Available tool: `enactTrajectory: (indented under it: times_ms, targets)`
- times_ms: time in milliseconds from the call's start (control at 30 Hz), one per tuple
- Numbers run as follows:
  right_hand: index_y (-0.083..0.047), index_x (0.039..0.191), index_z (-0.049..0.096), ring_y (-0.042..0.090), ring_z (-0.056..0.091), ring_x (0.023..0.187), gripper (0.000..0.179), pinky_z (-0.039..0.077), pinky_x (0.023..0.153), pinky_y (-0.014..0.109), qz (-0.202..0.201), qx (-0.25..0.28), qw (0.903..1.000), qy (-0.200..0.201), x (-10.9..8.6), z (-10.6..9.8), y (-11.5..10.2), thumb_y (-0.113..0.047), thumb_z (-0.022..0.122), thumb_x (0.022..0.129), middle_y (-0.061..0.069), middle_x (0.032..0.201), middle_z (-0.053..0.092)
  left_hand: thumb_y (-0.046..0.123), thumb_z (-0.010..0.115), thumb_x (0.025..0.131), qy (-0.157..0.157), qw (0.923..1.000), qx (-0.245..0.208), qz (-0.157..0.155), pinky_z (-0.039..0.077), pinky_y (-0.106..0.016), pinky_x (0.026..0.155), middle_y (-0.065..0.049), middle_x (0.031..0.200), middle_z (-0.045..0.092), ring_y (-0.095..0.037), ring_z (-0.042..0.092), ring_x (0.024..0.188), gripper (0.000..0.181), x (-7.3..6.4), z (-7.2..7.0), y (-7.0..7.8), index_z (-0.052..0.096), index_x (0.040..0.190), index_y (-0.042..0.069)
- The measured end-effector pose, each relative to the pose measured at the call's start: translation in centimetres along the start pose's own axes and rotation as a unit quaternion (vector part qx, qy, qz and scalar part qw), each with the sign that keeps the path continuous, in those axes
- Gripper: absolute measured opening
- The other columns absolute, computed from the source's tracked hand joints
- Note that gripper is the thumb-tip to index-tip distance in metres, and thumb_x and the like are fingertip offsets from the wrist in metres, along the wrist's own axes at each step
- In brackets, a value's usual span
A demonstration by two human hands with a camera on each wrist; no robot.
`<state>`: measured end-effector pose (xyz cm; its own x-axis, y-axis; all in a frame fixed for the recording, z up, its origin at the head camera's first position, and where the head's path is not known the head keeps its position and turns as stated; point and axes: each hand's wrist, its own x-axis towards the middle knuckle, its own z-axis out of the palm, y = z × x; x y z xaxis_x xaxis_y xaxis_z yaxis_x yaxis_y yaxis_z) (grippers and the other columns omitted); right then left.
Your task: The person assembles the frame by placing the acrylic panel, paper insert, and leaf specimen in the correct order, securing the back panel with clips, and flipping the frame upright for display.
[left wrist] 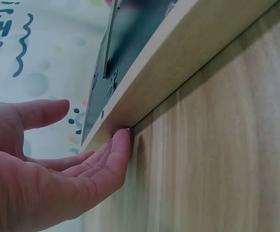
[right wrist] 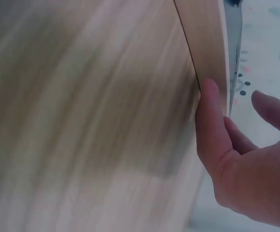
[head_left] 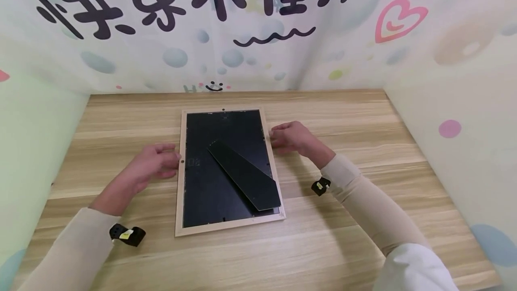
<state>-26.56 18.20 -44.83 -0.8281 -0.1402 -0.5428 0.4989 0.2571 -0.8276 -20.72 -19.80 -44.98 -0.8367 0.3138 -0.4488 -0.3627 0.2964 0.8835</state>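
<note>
A picture frame (head_left: 229, 233) with a pale wooden border lies face down on the table, its black back panel (head_left: 206, 201) upward. Slanting across that panel is a black easel stand (head_left: 246, 176), its wide end by the lower right corner. At the frame's left edge is my left hand (head_left: 158, 165); in the left wrist view its fingertips (left wrist: 122, 137) meet the wooden side low down, thumb held apart. My right hand (head_left: 292, 137) is at the right edge, higher up. Its fingers (right wrist: 210, 111) lie against the frame's side in the right wrist view, the thumb lifted away.
The wood-grain table (head_left: 323, 246) extends around the frame. A printed white backdrop (head_left: 282, 66) with large black characters rises behind it, and pale side panels (head_left: 456, 89) stand left and right. A black strap device (head_left: 128, 234) sits at each wrist.
</note>
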Motion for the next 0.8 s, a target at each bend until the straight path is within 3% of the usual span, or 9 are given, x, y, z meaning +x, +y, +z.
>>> enactTrajectory:
  times_ms: [333, 600, 800]
  targets:
    - [-0.001, 0.135, 0.053, 0.025, 0.062, 0.113, 0.04, 0.055, 0.086, 0.041, 0.016, 0.023, 0.9994, -0.02, 0.62, 0.23, 0.81, -0.008, 0.051, 0.095, 0.016, 0.135, 0.056, 0.006, 0.045, 0.099, -0.009, 0.9999, -0.003, 0.005, 0.047, -0.044, 0.1, -0.028, 0.147, 0.04, -0.019, 0.057, 0.112, 0.056, 0.13, 0.23, -0.43, 0.027, 0.151, -0.003]
    - [-0.003, 0.132, 0.058, 0.017, 0.065, 0.096, 0.041, 0.055, 0.078, 0.037, 0.016, 0.017, 0.9997, -0.007, 0.67, 0.66, 0.96, -0.003, 0.052, 0.091, 0.011, 0.129, 0.061, 0.005, 0.046, 0.098, -0.003, 0.9999, 0.008, 0.011, 0.048, -0.042, 0.098, -0.027, 0.146, 0.041, -0.015, 0.058, 0.109, 0.056, 0.11, 0.28, -0.67, 0.03, 0.151, -0.001]
    - [-0.002, 0.13, 0.06, 0.019, 0.066, 0.099, 0.039, 0.055, 0.083, 0.039, 0.009, 0.021, 0.9997, 0.001, 0.6, 0.76, 1.03, -0.003, 0.051, 0.092, 0.014, 0.123, 0.064, 0.003, 0.048, 0.095, -0.007, 0.9998, 0.0, 0.019, 0.05, -0.038, 0.095, -0.026, 0.147, 0.041, -0.014, 0.058, 0.108, 0.06, -0.06, 0.41, -0.57, 0.029, 0.151, -0.001]
